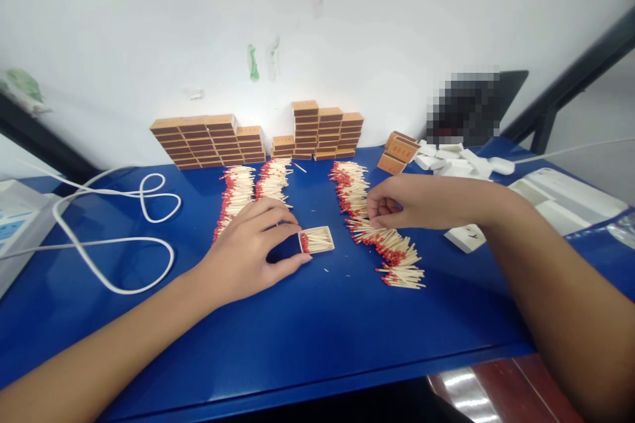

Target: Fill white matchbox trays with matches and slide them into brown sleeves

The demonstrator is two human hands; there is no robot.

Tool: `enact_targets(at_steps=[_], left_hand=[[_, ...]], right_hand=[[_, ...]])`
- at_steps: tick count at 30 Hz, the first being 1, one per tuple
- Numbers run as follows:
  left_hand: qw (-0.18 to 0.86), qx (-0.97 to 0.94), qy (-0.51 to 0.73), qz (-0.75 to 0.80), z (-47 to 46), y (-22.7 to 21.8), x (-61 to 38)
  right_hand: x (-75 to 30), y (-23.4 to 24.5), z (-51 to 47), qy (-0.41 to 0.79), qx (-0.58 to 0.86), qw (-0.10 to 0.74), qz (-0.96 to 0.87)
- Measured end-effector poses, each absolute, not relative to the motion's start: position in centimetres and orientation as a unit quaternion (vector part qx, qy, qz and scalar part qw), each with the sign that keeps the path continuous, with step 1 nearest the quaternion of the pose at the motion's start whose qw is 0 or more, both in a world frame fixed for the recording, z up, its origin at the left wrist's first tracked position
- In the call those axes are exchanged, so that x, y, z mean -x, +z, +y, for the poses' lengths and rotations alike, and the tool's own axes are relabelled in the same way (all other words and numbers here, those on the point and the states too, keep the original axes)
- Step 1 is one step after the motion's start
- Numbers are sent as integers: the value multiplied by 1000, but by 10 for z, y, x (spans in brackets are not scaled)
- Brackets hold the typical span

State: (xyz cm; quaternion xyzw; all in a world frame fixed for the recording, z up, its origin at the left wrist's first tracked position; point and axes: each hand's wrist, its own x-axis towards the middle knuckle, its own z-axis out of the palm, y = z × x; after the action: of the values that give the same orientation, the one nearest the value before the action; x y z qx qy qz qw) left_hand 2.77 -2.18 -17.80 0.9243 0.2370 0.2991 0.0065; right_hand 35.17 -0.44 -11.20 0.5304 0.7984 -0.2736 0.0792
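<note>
A small white matchbox tray [325, 239] with red-headed matches inside lies on the blue table. My left hand [253, 247] has its thumb at the tray's near left corner and a finger at its far left corner, gripping its left end. To the right, a long winding row of loose matches [350, 188] runs toward me. My right hand [397, 201] is closed in a pinch over the middle of this row, at the matches' pale ends. How many matches it has between its fingers is hidden. Two more match rows, one a left row [238, 188], lie beyond my left hand.
Stacked brown matchboxes [208, 141] line the wall, with more stacked boxes [317, 132] beside them. A few matchbox sleeves [398, 150] and a heap of white trays [451, 159] sit at the right. White cable loops [171, 257] cross the left side.
</note>
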Motion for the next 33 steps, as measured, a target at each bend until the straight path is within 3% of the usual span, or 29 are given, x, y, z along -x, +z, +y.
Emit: enact_targets(at_steps=[5, 15, 33], left_hand=[[9, -925, 297, 237, -22, -177, -28], [9, -924, 300, 238, -22, -177, -29], [16, -925, 291, 244, -22, -175, -29]], right_hand=[[-350, -107, -7, -280, -531, 64, 797], [-318, -119, -16, -311, -447, -84, 835], [-292, -138, -30, -207, -399, -129, 884]])
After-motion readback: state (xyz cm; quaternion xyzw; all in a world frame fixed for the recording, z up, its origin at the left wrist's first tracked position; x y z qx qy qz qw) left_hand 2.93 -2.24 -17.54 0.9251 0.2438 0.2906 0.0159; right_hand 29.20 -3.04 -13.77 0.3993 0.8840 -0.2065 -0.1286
